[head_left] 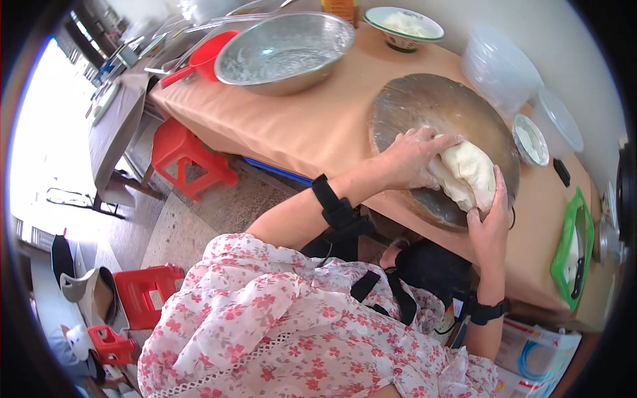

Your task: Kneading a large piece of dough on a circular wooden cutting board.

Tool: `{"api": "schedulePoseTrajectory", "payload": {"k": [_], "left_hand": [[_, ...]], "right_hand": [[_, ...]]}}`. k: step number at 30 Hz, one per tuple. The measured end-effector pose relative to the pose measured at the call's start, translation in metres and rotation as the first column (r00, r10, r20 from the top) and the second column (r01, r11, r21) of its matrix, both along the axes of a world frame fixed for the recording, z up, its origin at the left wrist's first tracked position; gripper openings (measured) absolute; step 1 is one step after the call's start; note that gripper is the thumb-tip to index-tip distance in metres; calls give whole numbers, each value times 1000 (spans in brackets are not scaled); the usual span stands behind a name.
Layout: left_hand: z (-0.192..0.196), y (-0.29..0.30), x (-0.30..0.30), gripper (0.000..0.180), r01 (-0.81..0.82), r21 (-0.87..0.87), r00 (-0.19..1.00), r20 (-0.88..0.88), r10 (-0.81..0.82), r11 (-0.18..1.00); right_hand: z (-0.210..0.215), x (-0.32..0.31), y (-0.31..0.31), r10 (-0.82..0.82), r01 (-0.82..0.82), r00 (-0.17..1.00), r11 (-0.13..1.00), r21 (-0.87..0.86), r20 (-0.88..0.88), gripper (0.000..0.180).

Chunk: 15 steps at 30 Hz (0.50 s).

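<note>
A pale lump of dough (466,171) rests over the near part of a round wooden board (411,99), with a fold running along its near side. My left hand (419,158) grips the dough's left end, thumb and fingers spread around it and dusted with flour. At the right end, my right hand (490,211) has its fingers curled round the dough's edge. Both hands are closed on the same lump. The dough hides part of the board and some of my fingertips.
On the cloth-covered table (318,129) stand a floury metal basin (285,56), a red ladle (211,56), a bowl of white flour (403,25), a small bowl (530,139), a clear plastic tub (499,69) and a green tray (568,249) with a knife. A red stool (186,159) stands left.
</note>
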State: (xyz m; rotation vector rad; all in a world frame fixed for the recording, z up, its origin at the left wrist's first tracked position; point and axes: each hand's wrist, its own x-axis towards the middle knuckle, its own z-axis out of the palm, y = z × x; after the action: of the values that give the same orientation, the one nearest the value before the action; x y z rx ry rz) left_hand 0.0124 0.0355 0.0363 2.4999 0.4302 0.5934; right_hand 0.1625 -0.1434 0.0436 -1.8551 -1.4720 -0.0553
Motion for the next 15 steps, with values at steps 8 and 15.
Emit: {"api": "schedulePoseTrajectory", "payload": {"k": [8, 15], "left_hand": [[-23, -14, -6, 87, -78, 76, 981, 183, 63, 994], [-32, -20, -4, 85, -117, 150, 964, 255, 76, 982]], "right_hand": [[-19, 6, 2, -27, 20, 997, 996, 85, 77, 74], [-31, 11, 1, -12, -8, 994, 984, 177, 111, 72]]}}
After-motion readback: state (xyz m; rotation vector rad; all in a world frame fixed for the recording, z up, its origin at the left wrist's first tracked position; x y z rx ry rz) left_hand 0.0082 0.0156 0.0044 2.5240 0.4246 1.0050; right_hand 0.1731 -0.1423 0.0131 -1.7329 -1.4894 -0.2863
